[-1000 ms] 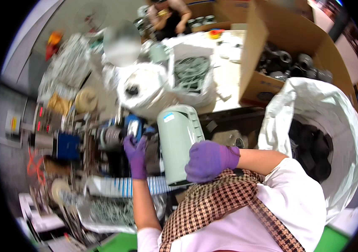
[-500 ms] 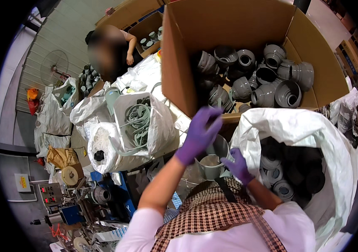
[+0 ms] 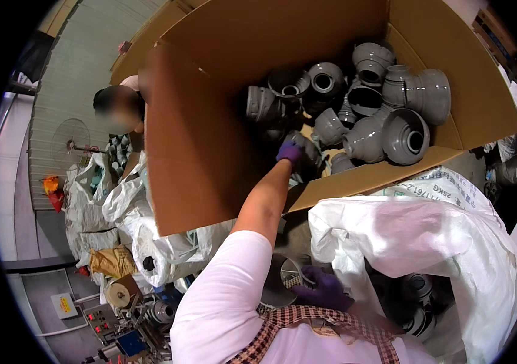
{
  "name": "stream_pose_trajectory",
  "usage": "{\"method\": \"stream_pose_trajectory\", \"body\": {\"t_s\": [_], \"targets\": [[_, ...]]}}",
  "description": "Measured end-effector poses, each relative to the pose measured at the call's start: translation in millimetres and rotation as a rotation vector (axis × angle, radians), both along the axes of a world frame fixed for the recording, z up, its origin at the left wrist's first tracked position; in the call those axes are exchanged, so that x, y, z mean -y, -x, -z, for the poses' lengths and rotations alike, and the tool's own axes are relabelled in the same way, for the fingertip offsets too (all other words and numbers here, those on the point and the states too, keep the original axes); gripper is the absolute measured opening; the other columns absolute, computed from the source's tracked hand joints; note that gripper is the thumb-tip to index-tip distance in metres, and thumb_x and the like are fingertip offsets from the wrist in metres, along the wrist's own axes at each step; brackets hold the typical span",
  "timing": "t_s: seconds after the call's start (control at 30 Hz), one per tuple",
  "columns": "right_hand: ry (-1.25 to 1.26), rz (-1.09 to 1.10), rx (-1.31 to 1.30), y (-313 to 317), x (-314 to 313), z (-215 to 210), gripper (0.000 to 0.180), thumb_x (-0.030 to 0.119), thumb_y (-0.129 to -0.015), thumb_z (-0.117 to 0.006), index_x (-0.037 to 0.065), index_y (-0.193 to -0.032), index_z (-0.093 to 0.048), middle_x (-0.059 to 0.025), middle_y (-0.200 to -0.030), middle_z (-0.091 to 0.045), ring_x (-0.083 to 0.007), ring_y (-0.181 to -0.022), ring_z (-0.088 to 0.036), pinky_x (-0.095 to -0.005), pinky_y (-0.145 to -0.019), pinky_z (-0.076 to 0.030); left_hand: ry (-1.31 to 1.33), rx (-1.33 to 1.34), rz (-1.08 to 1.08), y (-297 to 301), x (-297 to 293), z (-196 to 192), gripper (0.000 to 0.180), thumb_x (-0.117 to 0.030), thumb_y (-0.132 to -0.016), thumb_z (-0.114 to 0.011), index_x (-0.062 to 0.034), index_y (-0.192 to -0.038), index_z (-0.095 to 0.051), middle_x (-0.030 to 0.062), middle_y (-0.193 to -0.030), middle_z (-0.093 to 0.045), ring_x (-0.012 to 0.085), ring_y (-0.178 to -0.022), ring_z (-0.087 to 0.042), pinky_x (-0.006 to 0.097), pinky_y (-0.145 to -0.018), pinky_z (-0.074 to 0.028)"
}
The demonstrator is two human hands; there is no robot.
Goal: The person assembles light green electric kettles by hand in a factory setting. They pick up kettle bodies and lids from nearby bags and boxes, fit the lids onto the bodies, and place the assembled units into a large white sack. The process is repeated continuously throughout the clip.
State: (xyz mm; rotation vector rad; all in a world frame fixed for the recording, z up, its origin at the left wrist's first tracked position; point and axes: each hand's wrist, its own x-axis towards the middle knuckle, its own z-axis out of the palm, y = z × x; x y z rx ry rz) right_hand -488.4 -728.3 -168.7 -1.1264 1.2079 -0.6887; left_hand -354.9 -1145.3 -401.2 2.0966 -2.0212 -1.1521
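Note:
Deep in the large cardboard box (image 3: 195,155), my left hand (image 3: 289,151), in a purple glove, is closed on a grey plastic pipe fitting (image 3: 309,150); its fingertips are partly hidden. Other grey fittings (image 3: 367,136), ringed and flared, lie in a loose heap around it. Close to my body, my gloved right hand (image 3: 326,290) grips the rim of a wide, hollow grey pipe fitting (image 3: 275,291). A checked apron shows through its opening.
A white woven sack (image 3: 483,255) holding dark round parts stands at right. White bags (image 3: 149,242) crowd the left, beyond which are a machine with a control panel (image 3: 98,320) and a fan (image 3: 70,142). Another person (image 3: 119,109) is behind the box's left wall.
My left hand has gone from above the fitting near my body into the box, onto another fitting. My right hand stays low with its fitting. The view has shifted closer to the box.

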Motion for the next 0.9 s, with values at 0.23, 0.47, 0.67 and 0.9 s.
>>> {"method": "stream_pose_trajectory", "body": {"t_s": [0.23, 0.47, 0.67, 0.9], "targets": [[0.039, -0.154, 0.003, -37.4, 33.3, -9.4, 0.078, 0.049, -0.081, -0.076, 0.002, -0.136, -0.048, -0.0222, -0.129, -0.061, -0.0336, -0.118, -0.062, -0.0420, -0.099, -0.049, 0.484, -0.954, -0.154, 31.0, -82.5, -235.7, 0.027, -0.020, -0.096, -0.052, -0.0010, -0.110, -0.064, 0.0171, -0.108, -0.069, 0.0336, -0.101, -0.065, 0.040, -0.086, -0.051], [0.303, -0.263, -0.283, -91.3, 55.8, -15.7, 0.077, 0.058, -0.080, -0.072, 0.008, -0.136, -0.055, -0.0182, -0.116, -0.068, -0.0361, -0.099, -0.068, -0.0412, -0.086, -0.054, 0.096, -1.441, -0.295, -102.5, -223.4, -328.1, 0.045, -0.020, -0.093, -0.064, 0.0006, -0.130, -0.049, 0.0138, -0.125, -0.062, 0.0235, -0.114, -0.061, 0.033, -0.099, -0.047], [0.410, -0.058, 0.004, -130.2, 66.7, 25.7, 0.076, 0.028, -0.087, -0.071, 0.012, -0.151, -0.034, -0.0140, -0.131, -0.061, -0.0243, -0.109, -0.066, -0.0350, -0.093, -0.052, 0.529, -0.722, 0.082, -245.1, -374.6, -355.9, 0.061, -0.027, -0.083, -0.074, -0.0006, -0.133, -0.051, 0.0182, -0.125, -0.060, 0.0299, -0.115, -0.061, 0.036, -0.100, -0.047], [0.988, -0.676, -0.333, -281.2, 21.7, -92.5, 0.062, 0.020, -0.085, -0.070, 0.020, -0.144, -0.052, -0.0097, -0.093, -0.071, -0.0280, -0.075, -0.068, -0.0366, -0.068, -0.054, 0.647, -0.357, 0.147, -390.5, -494.0, -313.2, 0.039, -0.017, -0.090, -0.059, -0.0037, -0.127, -0.057, 0.0179, -0.113, -0.063, 0.0343, -0.107, -0.062, 0.039, -0.094, -0.049]]}}
